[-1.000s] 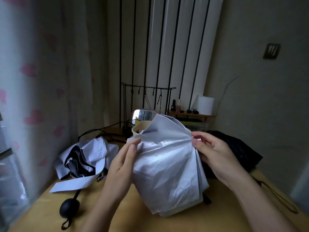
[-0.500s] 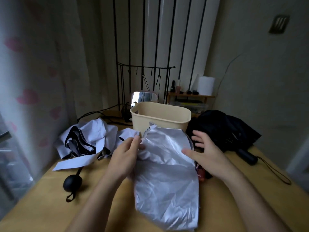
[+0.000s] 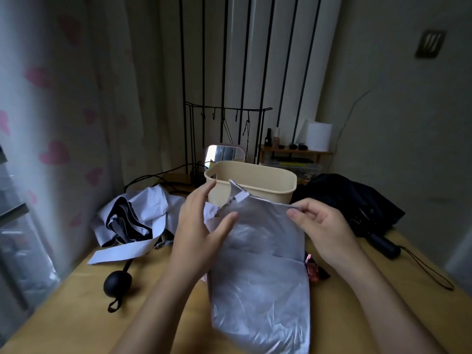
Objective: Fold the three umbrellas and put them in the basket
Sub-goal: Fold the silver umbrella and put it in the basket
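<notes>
— Where are the umbrellas?
— On the table point(image 3: 76, 315): silver umbrella point(image 3: 260, 277) in front, black umbrella point(image 3: 352, 200) right, white umbrella point(image 3: 143, 213) left, basket point(image 3: 255, 185) between them
— And the hands?
— Left hand point(image 3: 201, 233) has its fingers straight and apart, thumb on the silver cloth; right hand point(image 3: 324, 226) pinches its top edge

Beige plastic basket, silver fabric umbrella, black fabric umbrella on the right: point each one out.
beige plastic basket point(image 3: 276, 194): head view, front wall below the rim.
silver fabric umbrella point(image 3: 258, 277): head view, middle of the flattened canopy.
black fabric umbrella point(image 3: 352, 200): head view, crumpled canopy right of the basket.
</notes>
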